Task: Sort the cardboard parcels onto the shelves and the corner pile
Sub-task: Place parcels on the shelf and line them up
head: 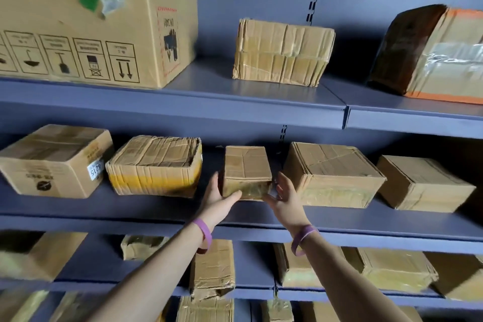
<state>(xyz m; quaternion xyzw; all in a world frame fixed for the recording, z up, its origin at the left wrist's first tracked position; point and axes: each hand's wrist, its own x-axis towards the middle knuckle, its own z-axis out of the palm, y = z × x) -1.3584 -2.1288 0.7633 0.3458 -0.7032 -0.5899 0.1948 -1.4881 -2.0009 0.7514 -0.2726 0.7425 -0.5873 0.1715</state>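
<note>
A small taped cardboard parcel (247, 168) rests on the middle shelf (162, 208), between a parcel with a yellow band (154, 165) and a wider flat parcel (332, 174). My left hand (219, 198) grips its front left corner, fingers along the left side and thumb on the front face. My right hand (285, 200) is at the front right corner with fingers spread; the thumb touches the lower front edge and a small gap shows between the fingers and the parcel's side. Both wrists wear purple bands.
The top shelf (235, 98) carries a large printed carton (86, 21), a ribbed parcel (282, 52) and a dark parcel with orange tape (431, 52). More parcels (423, 183) fill the middle shelf and the lower shelves (211, 269). A labelled box (55, 162) sits at far left.
</note>
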